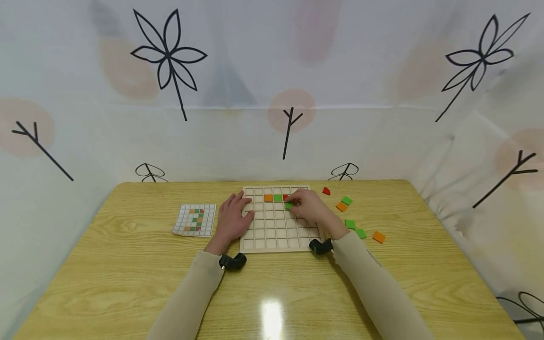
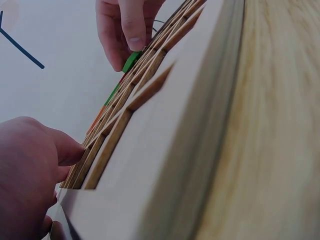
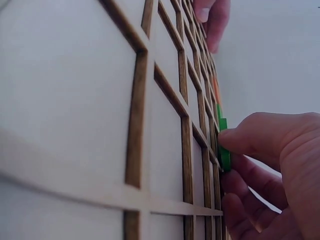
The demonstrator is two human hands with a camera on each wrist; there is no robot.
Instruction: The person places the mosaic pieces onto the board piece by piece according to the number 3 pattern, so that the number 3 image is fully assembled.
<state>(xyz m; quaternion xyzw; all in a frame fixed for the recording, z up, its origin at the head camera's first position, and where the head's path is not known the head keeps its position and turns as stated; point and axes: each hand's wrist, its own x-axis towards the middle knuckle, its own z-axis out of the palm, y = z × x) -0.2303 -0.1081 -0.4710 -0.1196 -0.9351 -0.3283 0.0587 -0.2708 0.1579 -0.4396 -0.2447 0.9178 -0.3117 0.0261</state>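
Note:
A wooden grid board [image 1: 259, 244] lies on the table, its cells framed by thin strips. In its upper part sit an orange tile [image 1: 268, 198], a green tile [image 1: 277, 198] and a red piece [image 1: 286, 197], partly covered by fingers. My right hand [image 1: 309, 205] pinches another green tile [image 3: 225, 145] between thumb and fingers, at the cells just below the red piece. My left hand [image 1: 233, 217] rests on the board's left edge, fingers spread; in the left wrist view its thumb [image 2: 67, 148] touches the frame.
Left of the board lies a paper pattern card [image 1: 194, 220] with a coloured grid. To the right are scattered a red quarter-round piece [image 1: 326, 191], several green tiles [image 1: 350, 224] and orange tiles [image 1: 379, 237]. A patterned cloth [image 1: 238, 141] hangs behind the table [image 1: 127, 283].

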